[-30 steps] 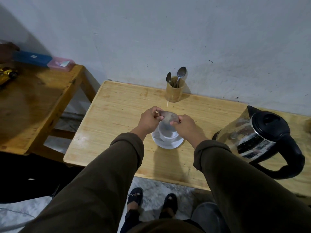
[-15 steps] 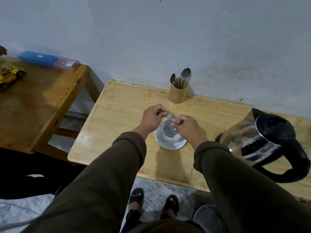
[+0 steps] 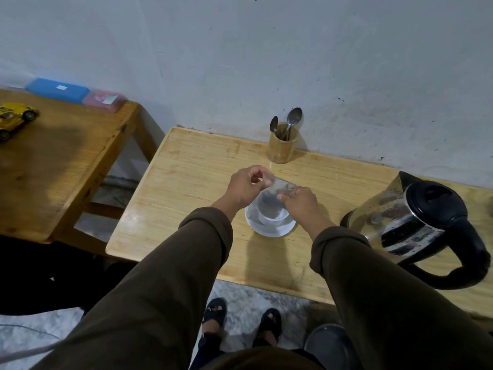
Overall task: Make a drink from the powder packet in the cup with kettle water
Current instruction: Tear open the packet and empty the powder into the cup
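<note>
A small clear powder packet with dark contents is held just above a white cup that stands on a white saucer on the light wooden table. My left hand pinches the packet's upper left corner. My right hand grips its lower right side over the cup's rim. A steel kettle with a black lid and handle stands to the right of the saucer.
A wooden holder with two spoons stands at the back against the wall. A darker side table on the left carries a yellow toy car and blue and pink boxes. The table's front edge is near my feet.
The packet was folded small between my fingers half a second ago; now it is spread out flat again above the cup. My hands have moved slightly apart.
</note>
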Demonstrator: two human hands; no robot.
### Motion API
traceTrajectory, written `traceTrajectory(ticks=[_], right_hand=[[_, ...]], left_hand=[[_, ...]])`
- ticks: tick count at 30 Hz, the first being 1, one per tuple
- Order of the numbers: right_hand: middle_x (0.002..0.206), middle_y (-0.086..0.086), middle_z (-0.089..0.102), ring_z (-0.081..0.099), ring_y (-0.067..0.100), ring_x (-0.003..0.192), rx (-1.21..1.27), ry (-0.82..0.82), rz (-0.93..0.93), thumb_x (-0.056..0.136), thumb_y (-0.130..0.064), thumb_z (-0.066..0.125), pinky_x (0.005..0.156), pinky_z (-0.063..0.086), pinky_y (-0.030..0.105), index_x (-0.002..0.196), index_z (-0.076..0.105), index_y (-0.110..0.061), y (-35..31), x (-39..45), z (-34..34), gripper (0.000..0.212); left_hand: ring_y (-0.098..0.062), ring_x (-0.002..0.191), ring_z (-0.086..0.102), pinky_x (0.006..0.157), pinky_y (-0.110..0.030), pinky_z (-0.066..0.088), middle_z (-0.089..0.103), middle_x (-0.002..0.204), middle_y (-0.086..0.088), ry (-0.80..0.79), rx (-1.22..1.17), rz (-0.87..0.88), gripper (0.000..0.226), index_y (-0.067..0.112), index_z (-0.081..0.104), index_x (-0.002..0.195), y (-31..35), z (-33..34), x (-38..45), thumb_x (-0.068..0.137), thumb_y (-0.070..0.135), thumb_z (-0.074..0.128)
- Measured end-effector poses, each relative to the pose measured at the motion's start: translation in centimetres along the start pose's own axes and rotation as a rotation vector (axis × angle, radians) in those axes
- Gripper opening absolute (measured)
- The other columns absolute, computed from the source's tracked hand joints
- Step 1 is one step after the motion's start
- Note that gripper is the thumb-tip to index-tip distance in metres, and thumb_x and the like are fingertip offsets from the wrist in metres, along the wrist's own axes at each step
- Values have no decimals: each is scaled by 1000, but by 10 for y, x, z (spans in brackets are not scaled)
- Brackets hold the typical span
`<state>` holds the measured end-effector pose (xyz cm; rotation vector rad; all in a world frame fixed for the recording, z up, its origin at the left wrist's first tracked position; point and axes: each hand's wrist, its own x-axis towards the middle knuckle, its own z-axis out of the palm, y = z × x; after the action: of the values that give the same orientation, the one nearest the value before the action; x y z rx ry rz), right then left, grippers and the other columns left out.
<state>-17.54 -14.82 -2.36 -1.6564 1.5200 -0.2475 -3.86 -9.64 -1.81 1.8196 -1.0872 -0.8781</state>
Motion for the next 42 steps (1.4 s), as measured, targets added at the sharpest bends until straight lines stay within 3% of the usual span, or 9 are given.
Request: traceTrajectory(ticks=[4,12,18,21,25,28,32,35,42], right_hand=[[109,1,64,57,21,99,121,-7,-82,82,-27,69,85,47,31,113,64,-17,-1,-6,-5,33],[93,3,62,54,18,89,165,83,-167,84,-16,67,81,43,30,84,66,-12,-5,-7,-12,4],[80,3,55,50,17,77,124,77,-190,80,-15,71,72,40,28,58,50,-20,-7,-6,-11,31],[80,4,55,51,18,78,100,72,-200,78,-15,73,72,41,30,61,50,-17,-8,-6,-11,28],[78,2,56,50,17,76,118,74,-197,79,-16,72,72,40,30,59,51,-21,-9,-5,-11,29],[85,1,61,53,17,84,136,45,-186,84,-15,66,76,40,28,84,68,-13,-10,-6,-14,3],[96,4,63,55,20,94,91,31,-167,87,-13,62,86,45,30,103,69,-8,-8,-5,-15,19],[105,12,66,59,27,99,54,18,-163,84,-12,64,91,48,37,93,71,-7,-8,-5,-13,12],[83,5,54,49,20,79,-23,8,-207,80,-15,70,65,35,25,67,53,-12,-11,-4,-15,21]], left_hand=[[-11,80,55,65,-9,40,64,84,2,34,59,-34,10,4,70,92,0,3,1,85,10,66],[-12,82,55,66,-14,40,63,84,1,11,52,-59,7,15,63,82,3,6,1,85,10,65],[-11,85,56,69,-10,39,68,90,-1,-60,99,26,14,8,71,96,4,6,-1,86,8,62],[-12,84,55,72,-17,40,64,85,2,-60,130,33,13,8,71,96,5,6,-1,85,8,63],[-10,77,53,60,-6,34,66,83,1,-25,179,24,10,8,70,93,6,7,1,86,8,62],[-6,77,54,69,-13,38,73,89,-2,26,167,2,8,9,70,90,7,5,3,84,11,67],[-8,83,52,76,-18,36,74,94,-6,9,154,-6,12,7,71,92,7,6,2,82,13,70],[-9,82,51,75,-20,38,71,87,-3,12,108,-16,12,8,73,88,6,7,2,79,16,73],[-4,77,63,75,-8,46,72,88,-2,-16,-55,-1,15,6,75,94,3,8,3,81,10,70]])
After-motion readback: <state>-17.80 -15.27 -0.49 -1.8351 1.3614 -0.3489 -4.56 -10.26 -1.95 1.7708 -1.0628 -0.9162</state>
